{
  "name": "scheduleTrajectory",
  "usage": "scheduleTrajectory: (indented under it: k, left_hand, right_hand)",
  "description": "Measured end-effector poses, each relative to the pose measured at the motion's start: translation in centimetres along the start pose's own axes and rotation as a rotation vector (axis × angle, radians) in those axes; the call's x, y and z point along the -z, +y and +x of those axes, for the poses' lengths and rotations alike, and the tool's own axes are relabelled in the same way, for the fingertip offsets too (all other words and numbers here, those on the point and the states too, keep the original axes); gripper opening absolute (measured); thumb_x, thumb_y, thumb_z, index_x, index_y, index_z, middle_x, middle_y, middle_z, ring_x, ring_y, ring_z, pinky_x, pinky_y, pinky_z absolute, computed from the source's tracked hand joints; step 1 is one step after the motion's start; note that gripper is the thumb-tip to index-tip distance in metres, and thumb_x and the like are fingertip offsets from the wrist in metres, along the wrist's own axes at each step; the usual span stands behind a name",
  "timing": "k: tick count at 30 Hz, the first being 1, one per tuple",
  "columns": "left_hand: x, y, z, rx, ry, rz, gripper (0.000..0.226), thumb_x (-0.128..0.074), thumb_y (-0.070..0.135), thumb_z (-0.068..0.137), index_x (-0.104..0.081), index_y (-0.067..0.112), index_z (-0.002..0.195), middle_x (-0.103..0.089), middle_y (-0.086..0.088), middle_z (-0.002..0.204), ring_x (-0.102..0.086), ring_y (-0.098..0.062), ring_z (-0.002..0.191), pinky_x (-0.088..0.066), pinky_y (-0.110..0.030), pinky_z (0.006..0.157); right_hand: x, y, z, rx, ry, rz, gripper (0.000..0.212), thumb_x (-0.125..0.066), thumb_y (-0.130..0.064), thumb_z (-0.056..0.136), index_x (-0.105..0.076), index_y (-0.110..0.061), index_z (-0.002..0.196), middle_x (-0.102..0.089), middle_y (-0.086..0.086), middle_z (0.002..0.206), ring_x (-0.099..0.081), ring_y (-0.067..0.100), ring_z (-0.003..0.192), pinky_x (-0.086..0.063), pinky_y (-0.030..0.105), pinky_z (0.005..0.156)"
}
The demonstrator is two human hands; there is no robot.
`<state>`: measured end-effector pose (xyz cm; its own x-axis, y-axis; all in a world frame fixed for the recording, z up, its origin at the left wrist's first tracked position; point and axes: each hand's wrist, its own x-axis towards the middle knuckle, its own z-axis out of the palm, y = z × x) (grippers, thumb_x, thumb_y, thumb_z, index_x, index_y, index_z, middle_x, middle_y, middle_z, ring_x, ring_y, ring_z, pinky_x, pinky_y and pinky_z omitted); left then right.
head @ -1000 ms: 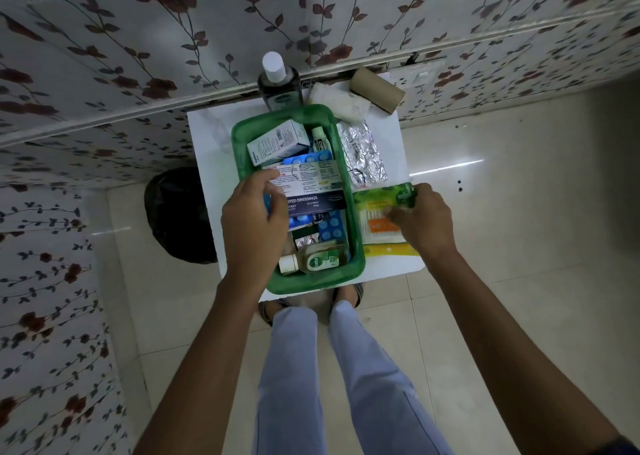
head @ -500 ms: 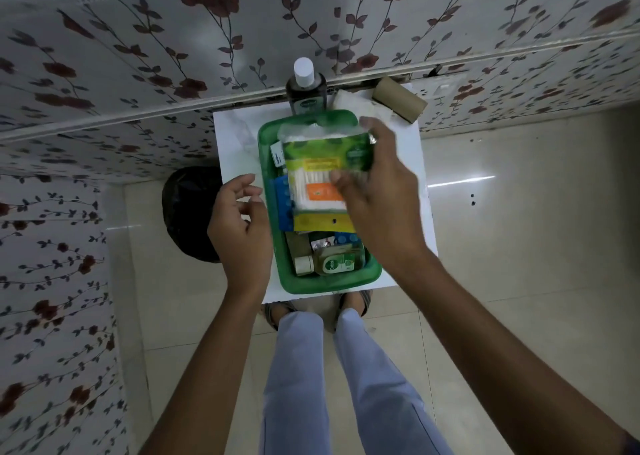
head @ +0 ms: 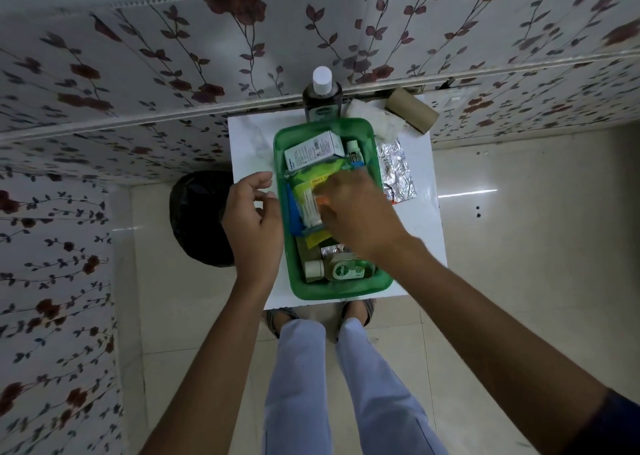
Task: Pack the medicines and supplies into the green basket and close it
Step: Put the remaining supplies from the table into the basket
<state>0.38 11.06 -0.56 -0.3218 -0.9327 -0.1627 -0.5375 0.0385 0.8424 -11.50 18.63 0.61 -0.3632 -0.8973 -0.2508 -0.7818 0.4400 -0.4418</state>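
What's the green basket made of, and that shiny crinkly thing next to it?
The basket looks like glossy, see-through green plastic: its smooth rim catches light. The crinkly sheet looks like metal foil, silvery and creased, possibly a pill strip.

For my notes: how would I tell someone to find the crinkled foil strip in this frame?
Start at the small white table against the flowered wall, with the green basket on it. Look just outside the basket's right wall: the foil strip lies flat on the tabletop there, nearer than the brown cardboard roll. It is the only shiny, crinkled silver item among its neighbours.
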Motion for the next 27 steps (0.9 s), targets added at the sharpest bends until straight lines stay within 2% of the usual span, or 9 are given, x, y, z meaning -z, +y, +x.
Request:
scheduleTrajectory:
  k: [4, 7, 11, 14, 19, 21, 23, 25, 27]
  left_hand:
    - [-0.2, 1.1, 1.0, -0.029, 0.008, -0.015, 0.023, -0.048, 0.007, 0.087, -0.059, 0.015, 0.105, -0.062, -0.006, 0.109, -0.055, -0.003, 0.082, -0.041, -0.011, 0.061]
    - [-0.1, 1.5, 1.5, -0.030, 0.005, -0.026, 0.022, -0.048, 0.007, 0.087, -0.059, 0.017, 0.103, -0.063, -0.005, 0.109, -0.056, -0.004, 0.083, -0.041, -0.012, 0.061]
    - [0.2, 1.8, 1.9, -0.035, 0.002, -0.040, 0.022, -0.048, 0.010, 0.086, -0.059, 0.020, 0.102, -0.064, -0.008, 0.108, -0.055, -0.011, 0.076, -0.041, -0.017, 0.060]
    - [0.8, 2.0, 1.7, -0.011, 0.018, -0.071, 0.022, -0.049, 0.010, 0.086, -0.059, 0.024, 0.100, -0.064, -0.009, 0.106, -0.056, -0.014, 0.080, -0.044, -0.023, 0.064]
    - [1.8, 1.6, 0.6, 0.054, 0.066, -0.137, 0.021, -0.049, 0.011, 0.085, -0.059, 0.024, 0.099, -0.064, 0.000, 0.106, -0.059, -0.017, 0.094, -0.052, -0.042, 0.077]
    - [1.9, 1.2, -0.2, 0.093, 0.069, -0.155, 0.021, -0.050, 0.010, 0.086, -0.059, 0.022, 0.101, -0.065, -0.002, 0.108, -0.059, -0.017, 0.095, -0.052, -0.044, 0.078]
    - [1.8, 0.9, -1.0, 0.115, 0.065, -0.159, 0.021, -0.049, 0.010, 0.087, -0.059, 0.021, 0.102, -0.065, -0.004, 0.109, -0.059, -0.018, 0.096, -0.051, -0.044, 0.079]
    - [1.7, 0.6, -1.8, 0.129, 0.048, -0.147, 0.021, -0.049, 0.011, 0.086, -0.059, 0.023, 0.101, -0.064, -0.005, 0.109, -0.059, -0.019, 0.095, -0.052, -0.044, 0.080]
    - [1.6, 0.3, -2.2, 0.135, 0.029, -0.135, 0.022, -0.049, 0.011, 0.086, -0.059, 0.025, 0.100, -0.064, -0.003, 0.107, -0.059, -0.018, 0.095, -0.053, -0.043, 0.080]
  right_hand:
    - [3.2, 1.2, 5.1, -0.167, 0.392, 0.236, 0.039, -0.055, -0.006, 0.083, -0.054, -0.007, 0.122, -0.059, 0.018, 0.119, -0.051, 0.032, 0.110, -0.039, 0.029, 0.085]
    - [3.6, 2.3, 9.3, -0.209, 0.382, 0.283, 0.045, -0.060, -0.012, 0.082, -0.049, -0.007, 0.125, -0.054, 0.018, 0.127, -0.048, 0.033, 0.116, -0.040, 0.031, 0.089]
    - [3.2, 2.6, 11.2, -0.197, 0.312, 0.347, 0.035, -0.062, -0.022, 0.084, -0.057, -0.006, 0.114, -0.065, 0.015, 0.113, -0.057, 0.028, 0.103, -0.039, 0.027, 0.075]
    - [4.0, 2.1, 9.8, -0.190, 0.408, 0.455, 0.031, -0.063, -0.019, 0.082, -0.059, -0.008, 0.111, -0.068, 0.011, 0.107, -0.059, 0.021, 0.096, -0.049, 0.035, 0.083]
    - [6.5, -1.3, 3.0, -0.172, 0.646, 0.760, 0.026, -0.061, -0.028, 0.086, -0.053, -0.012, 0.106, -0.065, 0.001, 0.097, -0.063, 0.015, 0.089, -0.055, 0.023, 0.071]
    - [6.9, -2.1, 0.2, -0.225, 0.601, 0.846, 0.020, -0.059, -0.028, 0.088, -0.047, -0.020, 0.103, -0.063, -0.007, 0.087, -0.066, 0.009, 0.081, -0.057, 0.021, 0.063]
    - [6.1, -2.2, -2.2, -0.312, 0.488, 0.844, 0.018, -0.058, -0.029, 0.088, -0.045, -0.027, 0.099, -0.062, -0.009, 0.082, -0.068, 0.010, 0.076, -0.060, 0.030, 0.061]
    - [4.3, -2.0, -4.0, -0.379, 0.376, 0.767, 0.013, -0.059, -0.032, 0.087, -0.049, -0.027, 0.094, -0.064, -0.007, 0.081, -0.068, 0.014, 0.073, -0.059, 0.039, 0.060]
    - [2.5, -1.8, -5.3, -0.429, 0.317, 0.763, 0.013, -0.060, -0.032, 0.087, -0.051, -0.023, 0.090, -0.065, -0.001, 0.081, -0.067, 0.013, 0.070, -0.058, 0.036, 0.059]
